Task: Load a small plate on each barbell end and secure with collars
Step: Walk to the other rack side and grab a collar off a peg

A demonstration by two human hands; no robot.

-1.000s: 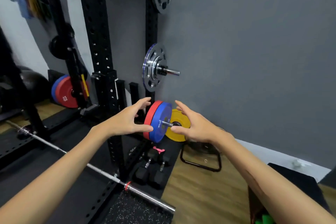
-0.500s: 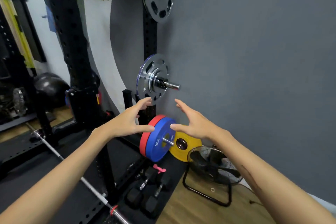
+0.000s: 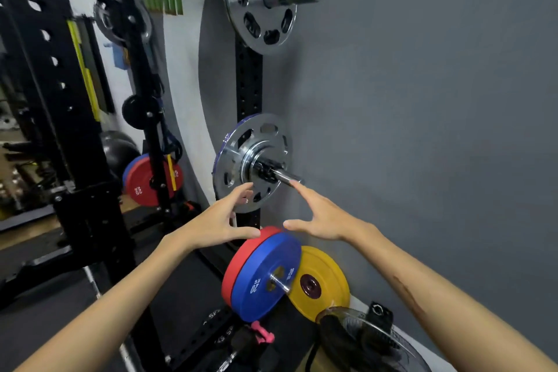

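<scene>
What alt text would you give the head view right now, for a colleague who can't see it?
Both open hands, left hand and right hand, reach toward chrome plates on a wall-mounted storage peg, holding nothing. Below hang red and blue plates, beside a yellow plate.

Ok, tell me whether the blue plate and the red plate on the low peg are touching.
Touching. The head view shows the blue plate stacked flat against the red plate behind it on the same peg, with no gap along their shared edge.

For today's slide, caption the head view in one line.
Both open hands, left and right, reach toward silver plates on a wall peg.
</scene>
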